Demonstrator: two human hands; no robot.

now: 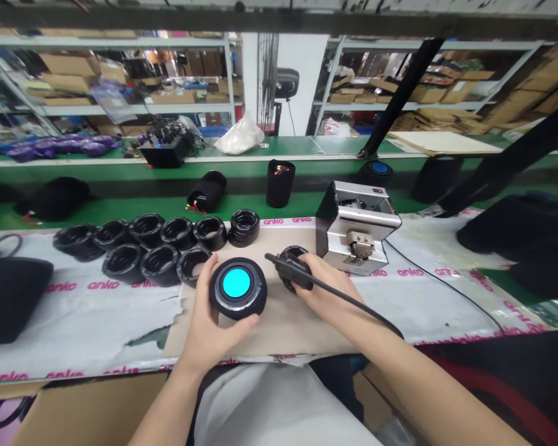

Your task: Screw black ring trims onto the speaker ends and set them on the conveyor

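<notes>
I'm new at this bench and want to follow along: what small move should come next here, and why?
Probably turn the round black unit over in your left hand: its cyan-centred face points up, and the corded black tool in your right hand sits beside it, not touching it.

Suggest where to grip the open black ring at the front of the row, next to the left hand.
Probably best: pinch the wall of the open black moulded ring from the front, thumb outside, fingers over the rim into its hollow. It sits open side up; other rings crowd its left and back, while its front faces the tan cardboard sheet.
</notes>
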